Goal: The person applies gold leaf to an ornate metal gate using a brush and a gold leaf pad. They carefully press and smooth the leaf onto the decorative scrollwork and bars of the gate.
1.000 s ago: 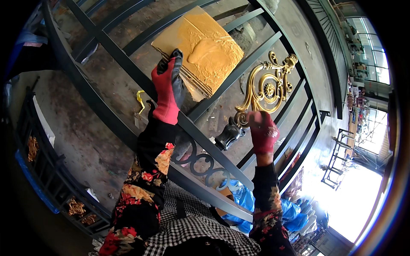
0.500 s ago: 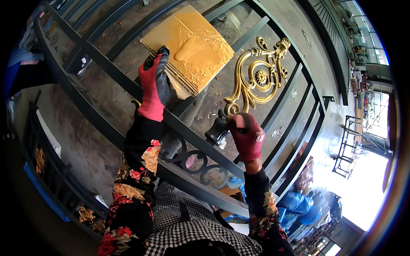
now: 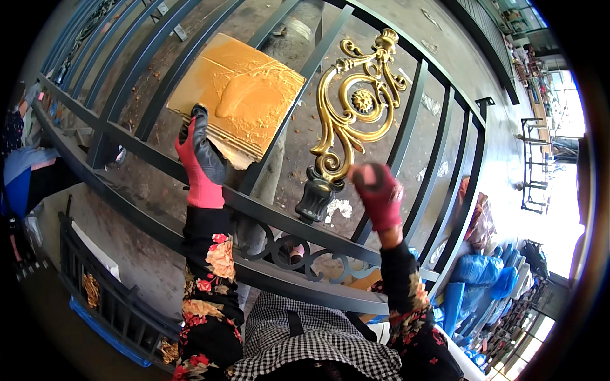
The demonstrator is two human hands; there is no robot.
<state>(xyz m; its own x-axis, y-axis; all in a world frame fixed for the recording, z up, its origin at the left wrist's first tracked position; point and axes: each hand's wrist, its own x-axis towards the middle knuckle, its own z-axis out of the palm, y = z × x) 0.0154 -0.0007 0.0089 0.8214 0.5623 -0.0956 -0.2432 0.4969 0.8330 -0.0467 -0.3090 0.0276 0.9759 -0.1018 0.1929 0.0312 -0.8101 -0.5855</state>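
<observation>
Left hand [image 3: 204,155] gripped the paint-coated cardboard [image 3: 244,95]; right hand [image 3: 381,195] curled at 6 o'clock of the gold scroll [image 3: 363,100], contents indiscernible. Holding the cardboard level seemed advisable.

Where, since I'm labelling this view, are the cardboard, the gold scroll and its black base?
Cardboard [image 3: 236,93], head view: middle of its gold-smeared face.
Gold scroll [image 3: 363,100], head view: the rosette at its centre.
Black base [image 3: 314,198], head view: middle of its rounded side.
</observation>
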